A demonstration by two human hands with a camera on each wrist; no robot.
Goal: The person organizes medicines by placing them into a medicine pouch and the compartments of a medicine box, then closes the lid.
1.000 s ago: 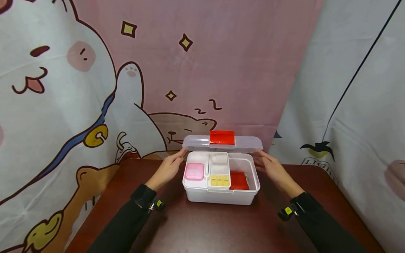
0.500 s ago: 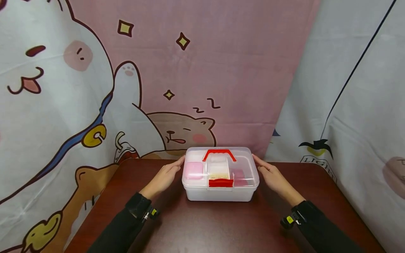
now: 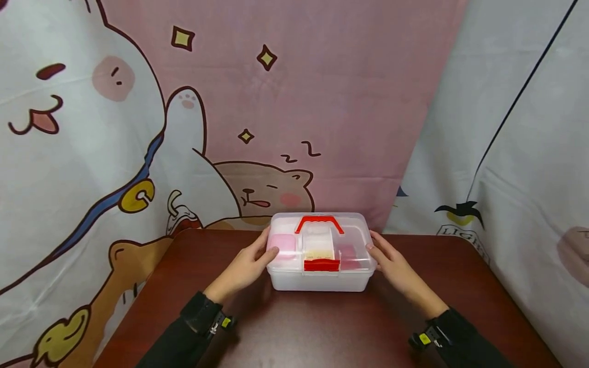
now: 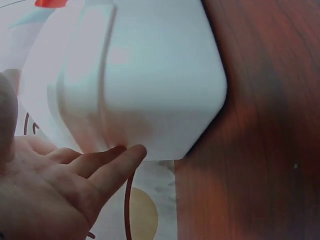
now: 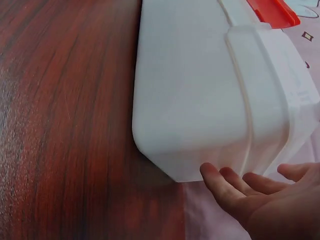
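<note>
A white plastic storage box (image 3: 317, 282) sits on the table with its clear lid (image 3: 359, 227) down. The lid carries a red handle (image 3: 319, 219), and a red latch (image 3: 321, 265) lies at its front edge. Through the lid show a pink item (image 3: 282, 246) and a white and yellow one. My left hand (image 3: 245, 267) is at the box's left side, thumb at the lid's edge; the left wrist view shows its fingers (image 4: 117, 172) fairly straight along the wall. At the right side is my right hand (image 3: 397, 269), thumb by the lid, with extended fingers (image 5: 222, 190) at the wall.
The box rests near the back of a dark red-brown wooden table (image 3: 313, 327). Behind it hangs a pink and white cartoon curtain (image 3: 349, 102). A white cloth (image 3: 529, 168) hangs on the right.
The lid, raised at the back one second ago, has swung down over the box. Both hands have come from the back corners forward along the sides, thumbs now at the lid's edges.
</note>
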